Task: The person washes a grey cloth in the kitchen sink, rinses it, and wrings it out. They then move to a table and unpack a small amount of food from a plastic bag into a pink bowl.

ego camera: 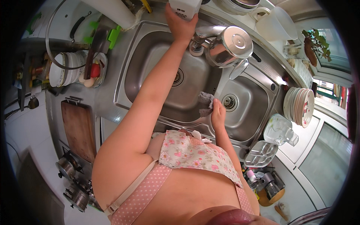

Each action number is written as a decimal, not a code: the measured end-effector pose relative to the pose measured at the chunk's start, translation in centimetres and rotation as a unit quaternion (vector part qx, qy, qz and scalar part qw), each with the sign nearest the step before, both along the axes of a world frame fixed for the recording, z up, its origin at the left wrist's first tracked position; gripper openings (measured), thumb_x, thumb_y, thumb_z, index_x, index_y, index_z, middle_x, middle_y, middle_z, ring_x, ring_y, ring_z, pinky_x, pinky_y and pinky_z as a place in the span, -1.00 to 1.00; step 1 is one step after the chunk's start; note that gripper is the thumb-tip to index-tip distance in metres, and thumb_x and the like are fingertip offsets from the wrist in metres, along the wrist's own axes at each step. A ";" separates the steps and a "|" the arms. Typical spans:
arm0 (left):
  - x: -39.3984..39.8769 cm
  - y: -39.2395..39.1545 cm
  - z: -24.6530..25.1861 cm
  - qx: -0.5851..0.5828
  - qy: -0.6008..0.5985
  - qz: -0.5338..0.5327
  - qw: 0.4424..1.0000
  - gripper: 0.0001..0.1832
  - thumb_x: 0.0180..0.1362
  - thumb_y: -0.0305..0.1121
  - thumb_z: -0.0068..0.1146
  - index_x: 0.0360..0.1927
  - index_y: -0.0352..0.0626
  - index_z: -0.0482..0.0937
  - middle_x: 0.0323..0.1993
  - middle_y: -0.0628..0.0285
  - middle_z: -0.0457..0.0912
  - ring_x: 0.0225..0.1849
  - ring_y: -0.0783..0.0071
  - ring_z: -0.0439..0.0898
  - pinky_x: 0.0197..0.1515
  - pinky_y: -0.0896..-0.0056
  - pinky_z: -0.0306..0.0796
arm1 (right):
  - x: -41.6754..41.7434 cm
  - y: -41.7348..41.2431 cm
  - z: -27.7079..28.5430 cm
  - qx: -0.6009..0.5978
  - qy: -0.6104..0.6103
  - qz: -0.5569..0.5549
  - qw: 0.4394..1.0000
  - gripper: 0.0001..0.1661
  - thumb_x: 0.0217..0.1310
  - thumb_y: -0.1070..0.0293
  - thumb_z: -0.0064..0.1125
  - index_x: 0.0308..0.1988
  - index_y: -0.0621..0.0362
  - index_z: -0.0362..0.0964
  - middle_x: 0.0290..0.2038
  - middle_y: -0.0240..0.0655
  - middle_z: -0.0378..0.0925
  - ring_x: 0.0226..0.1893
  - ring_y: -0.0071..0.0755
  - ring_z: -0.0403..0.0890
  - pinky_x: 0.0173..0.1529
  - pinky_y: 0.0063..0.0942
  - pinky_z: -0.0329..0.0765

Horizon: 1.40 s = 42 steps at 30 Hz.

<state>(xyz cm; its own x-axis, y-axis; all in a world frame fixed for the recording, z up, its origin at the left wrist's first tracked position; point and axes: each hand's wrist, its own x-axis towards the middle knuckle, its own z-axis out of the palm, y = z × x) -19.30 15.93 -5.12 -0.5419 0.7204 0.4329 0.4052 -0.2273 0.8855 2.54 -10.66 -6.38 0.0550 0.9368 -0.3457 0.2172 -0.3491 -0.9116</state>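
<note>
At the back edge of the large sink basin (194,84), my left hand (182,28) grips a white container (185,8) that bears dark writing; its top runs out of view. My right hand (218,112) pinches a crumpled grey cloth (206,102) over the divider between the two basins. Just right of my left wrist is the metal faucet (197,46). Beside it a shiny stainless-steel vessel (230,46) stands at the rear of the sink and hides part of the rim. The small basin (247,104) lies to the right of my right hand.
Left of the sink are a cleaver (99,39), a rack of bowls (66,69) and a wooden cutting board (78,129). Stacked plates (299,107), a clear glass dish (277,128) and a divided metal tray (261,154) line the right side. A white jug (277,24) stands behind.
</note>
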 end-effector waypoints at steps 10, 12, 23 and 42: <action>-6.7 -15.9 0.5 -0.093 -0.083 0.010 0.992 0.04 -0.32 -0.34 0.48 0.22 -0.29 0.03 0.14 0.01 0.25 0.16 0.23 0.29 0.21 0.26 0.17 | -6.6 8.1 -0.5 0.165 0.021 -0.003 0.986 -0.62 0.40 0.25 -0.24 -0.14 0.33 0.41 -0.26 -0.35 0.49 -0.24 -0.47 0.43 -0.07 -0.56 0.34; -8.8 -19.8 0.8 -0.117 -0.048 0.009 0.992 0.02 -0.28 -0.39 0.46 0.24 -0.31 0.02 0.14 -0.02 0.24 0.16 0.19 0.29 0.21 0.20 0.18 | -9.6 11.2 -1.0 0.220 -0.036 0.013 0.975 -0.63 0.36 0.32 -0.23 -0.01 0.29 0.39 -0.09 -0.17 0.49 -0.07 -0.26 0.47 0.06 -0.46 0.33; -13.1 -23.8 0.1 -0.150 -0.060 0.049 0.986 -0.01 -0.27 -0.44 0.45 0.22 -0.28 0.03 0.13 0.00 0.25 0.17 0.21 0.29 0.23 0.17 0.16 | -25.1 26.8 -5.8 0.413 -0.472 0.252 0.737 -0.45 0.34 0.02 -0.23 0.29 -0.37 0.04 0.37 -0.51 -0.05 0.38 -0.31 -0.05 0.39 -0.17 -0.10; -9.5 -12.6 3.6 -0.048 -0.059 -0.022 0.997 -0.02 -0.26 -0.43 0.42 0.22 -0.27 0.02 0.16 0.02 0.19 0.19 0.23 0.26 0.23 0.19 0.16 | -11.7 25.1 -5.5 0.382 -0.518 0.154 0.750 -0.44 0.20 -0.01 -0.03 0.22 -0.45 0.19 0.30 -0.42 0.15 0.30 -0.19 0.14 0.28 0.02 0.10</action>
<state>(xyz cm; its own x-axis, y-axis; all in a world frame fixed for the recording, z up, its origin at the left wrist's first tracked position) -28.81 3.30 -1.57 -0.5526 0.7790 0.2962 0.2885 -0.1546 0.9449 -9.14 14.43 -11.89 -0.3359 0.8629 0.3776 0.9098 0.4011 -0.1071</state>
